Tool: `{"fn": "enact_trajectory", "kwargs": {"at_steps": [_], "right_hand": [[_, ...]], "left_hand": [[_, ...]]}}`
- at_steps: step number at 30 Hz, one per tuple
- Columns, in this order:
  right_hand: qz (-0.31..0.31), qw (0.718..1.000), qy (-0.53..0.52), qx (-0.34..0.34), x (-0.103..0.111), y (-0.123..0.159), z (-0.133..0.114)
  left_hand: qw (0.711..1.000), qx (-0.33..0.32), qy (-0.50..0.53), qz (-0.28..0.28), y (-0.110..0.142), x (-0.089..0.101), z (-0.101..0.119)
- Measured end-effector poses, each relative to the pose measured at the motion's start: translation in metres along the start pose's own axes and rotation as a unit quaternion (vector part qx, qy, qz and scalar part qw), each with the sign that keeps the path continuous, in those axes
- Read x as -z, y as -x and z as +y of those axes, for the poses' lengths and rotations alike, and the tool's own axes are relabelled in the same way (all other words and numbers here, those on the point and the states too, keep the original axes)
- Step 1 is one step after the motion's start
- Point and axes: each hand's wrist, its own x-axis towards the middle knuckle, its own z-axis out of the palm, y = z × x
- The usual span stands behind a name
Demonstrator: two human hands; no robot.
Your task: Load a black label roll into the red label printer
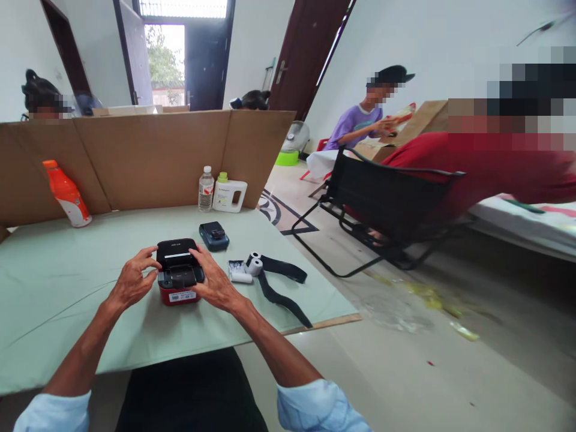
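Observation:
A small red and black portable printer [180, 297] sits on the table in front of me, its black lid [176, 246] raised. Inside the opening there is a dark compartment, and a white label is on the red front. My left hand [135, 277] grips its left side, with fingertips at the lid's edge. On the opposite side, my right hand [215, 279] has its fingers on the lid corner and its thumb low on the body. To the right lie white paper rolls [255, 265], a small printed packet [236, 268] and a black strap [281, 300]. A second, dark blue device [214, 236] rests behind them.
A cardboard screen [153, 156] stands along the table's back. Before it are an orange bottle [67, 195], a water bottle [206, 191] and a white jug [229, 195]. Right of the table [54, 288] is a black folding chair [387, 198] with a person in red.

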Motion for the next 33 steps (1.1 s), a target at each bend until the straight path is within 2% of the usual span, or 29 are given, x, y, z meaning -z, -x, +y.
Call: {"fn": "enact_trajectory", "kwargs": {"at_steps": [10, 15, 17, 21, 24, 30, 33], "right_hand": [[0.021, 0.997, 0.062, 0.032, 0.011, -0.022, -0.005], [0.086, 0.984, 0.12, 0.1, 0.006, -0.02, -0.016], [0.093, 0.981, 0.125, 0.118, 0.004, -0.017, -0.016], [0.056, 0.982, 0.115, 0.142, 0.0, -0.013, -0.011], [0.057, 0.981, 0.114, 0.145, -0.001, -0.013, -0.01], [-0.009, 0.989, 0.115, 0.093, 0.005, -0.021, -0.017], [-0.021, 0.992, 0.113, 0.053, 0.007, -0.027, -0.016]], "left_hand": [[0.999, 0.001, 0.045, 0.005, -0.015, -0.008, -0.013], [0.998, 0.016, 0.062, -0.017, -0.021, -0.01, -0.015], [0.997, 0.017, 0.064, -0.028, -0.022, -0.011, -0.018], [0.995, 0.036, 0.083, -0.04, -0.028, -0.015, -0.025], [0.992, 0.05, 0.103, -0.046, -0.033, -0.02, -0.029], [0.986, 0.079, 0.142, -0.037, -0.04, -0.031, -0.037], [0.984, 0.085, 0.154, -0.031, -0.04, -0.035, -0.041]]}}
